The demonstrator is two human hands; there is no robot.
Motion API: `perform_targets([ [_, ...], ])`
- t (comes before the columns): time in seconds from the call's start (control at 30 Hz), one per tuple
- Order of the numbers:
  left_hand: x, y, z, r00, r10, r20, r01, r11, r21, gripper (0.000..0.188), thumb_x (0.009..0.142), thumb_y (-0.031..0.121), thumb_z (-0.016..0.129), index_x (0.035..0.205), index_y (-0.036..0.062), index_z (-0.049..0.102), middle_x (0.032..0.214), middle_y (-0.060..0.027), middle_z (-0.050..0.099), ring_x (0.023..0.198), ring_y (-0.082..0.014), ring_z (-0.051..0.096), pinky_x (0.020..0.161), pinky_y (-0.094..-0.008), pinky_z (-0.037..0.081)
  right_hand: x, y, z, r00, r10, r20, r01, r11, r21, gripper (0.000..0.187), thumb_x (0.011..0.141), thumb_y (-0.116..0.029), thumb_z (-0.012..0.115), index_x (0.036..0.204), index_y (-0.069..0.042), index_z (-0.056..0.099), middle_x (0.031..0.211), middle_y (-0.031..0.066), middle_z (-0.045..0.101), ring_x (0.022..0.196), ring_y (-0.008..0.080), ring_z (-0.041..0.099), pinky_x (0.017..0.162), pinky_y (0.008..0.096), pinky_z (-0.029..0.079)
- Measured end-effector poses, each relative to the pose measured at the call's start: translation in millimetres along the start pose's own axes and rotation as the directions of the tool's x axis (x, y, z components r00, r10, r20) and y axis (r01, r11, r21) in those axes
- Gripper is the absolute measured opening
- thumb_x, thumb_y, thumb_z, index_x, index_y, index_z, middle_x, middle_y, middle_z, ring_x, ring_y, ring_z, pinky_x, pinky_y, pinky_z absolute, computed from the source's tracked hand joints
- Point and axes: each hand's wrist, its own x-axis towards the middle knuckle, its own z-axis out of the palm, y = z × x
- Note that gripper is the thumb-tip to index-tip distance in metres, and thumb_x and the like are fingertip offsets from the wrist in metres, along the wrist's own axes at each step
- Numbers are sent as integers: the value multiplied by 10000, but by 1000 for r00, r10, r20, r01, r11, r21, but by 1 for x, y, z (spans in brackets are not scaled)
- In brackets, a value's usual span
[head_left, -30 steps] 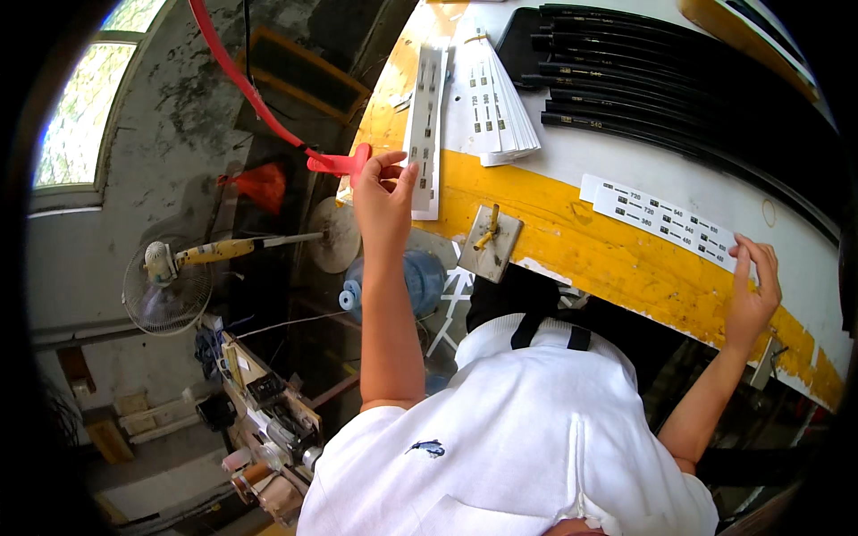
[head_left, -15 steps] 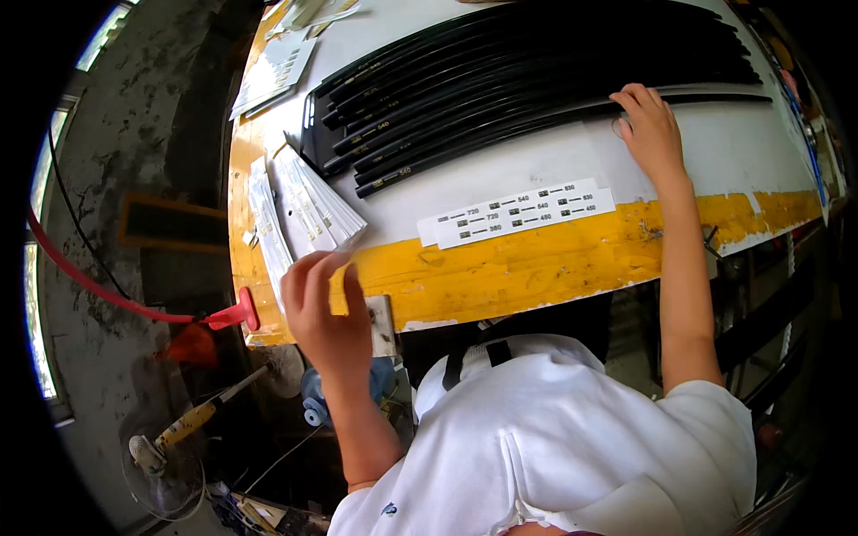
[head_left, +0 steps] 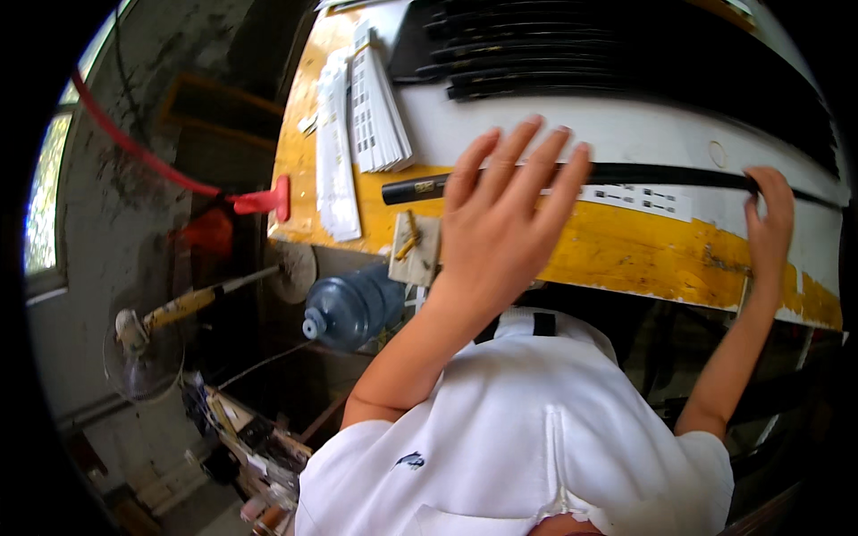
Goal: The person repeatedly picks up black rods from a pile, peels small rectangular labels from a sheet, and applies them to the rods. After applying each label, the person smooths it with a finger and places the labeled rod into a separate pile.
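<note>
A long, slim black rod (head_left: 661,172) lies crosswise near the table's front edge, over white printed strips (head_left: 672,204). Its thicker left end, with a small gold mark, sticks out past my left hand (head_left: 505,205). That hand is open, palm down, with fingers spread across the rod. Whether the fingers press on it cannot be made out. Farther right, my right hand (head_left: 770,205) is closed on the rod, thumb and fingers pinching it. Several similar black rods (head_left: 554,64) lie side by side at the back of the table.
Fanned white strips (head_left: 375,116) and a second stack (head_left: 335,170) lie left on the yellow-edged table (head_left: 617,250). A red-handled tool (head_left: 268,198) is at the left corner. Below stand a blue water bottle (head_left: 353,308) and a fan (head_left: 138,362). A thin ring (head_left: 717,154) lies beyond the rod.
One rod has come away from the pile toward the front edge, with my right hand now closed on it. My left hand has moved right, over the rod, fingers spread. The view has shifted.
</note>
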Motion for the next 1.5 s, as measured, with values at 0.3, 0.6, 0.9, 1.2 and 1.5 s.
perform_targets([
  [0.3, -38, 12, 9, 983, -18, -183, -15, 984, -175, 294, 765, 127, 658, 1051, 159, 717, 963, 32, 675, 859, -149, 624, 843, -310, 455, -77, -13, -30, 1000, -4, -7, 6, 939, 343, 387, 820, 186, 595, 1140, -27, 641, 1155, 107, 645, 1104, 262, 606, 974, 352, 455],
  [0.6, -81, 0, 33, 990, -94, -103, 58, 950, -307, 229, 738, 111, 649, 965, 127, 668, 995, -22, 649, 848, -183, 632, 804, -317, 482, -112, -43, 5, 997, 77, 2, -73, 939, 337, 313, 870, 110, 632, 1146, -34, 646, 1194, 103, 654, 1139, 271, 604, 1026, 381, 432],
  [0.9, -91, -6, 39, 994, -83, -71, 54, 939, -338, 246, 748, 137, 653, 993, 112, 668, 928, -23, 621, 882, -203, 625, 789, -340, 487, -113, -49, -1, 997, 61, 45, -67, 986, 152, 356, 884, 93, 612, 1205, -56, 652, 1230, 88, 653, 1181, 262, 592, 1049, 394, 427],
  [1.2, -94, -10, 32, 996, -69, -57, 43, 927, -373, 284, 740, 207, 682, 1011, 129, 654, 914, -15, 634, 885, -205, 628, 784, -345, 490, -123, -29, -23, 998, -8, -65, 18, 987, 157, 332, 894, 90, 659, 1204, -23, 621, 1197, 120, 647, 1118, 268, 625, 962, 346, 487],
  [1.5, -98, -14, 41, 992, -39, -118, -10, 920, -391, 224, 709, 150, 663, 923, 82, 667, 931, -51, 608, 876, -224, 629, 742, -351, 497, -129, -60, -8, 992, 75, 101, -84, 993, 89, 402, 862, 80, 618, 1215, -102, 678, 1222, 69, 636, 1155, 264, 590, 1020, 394, 443],
])
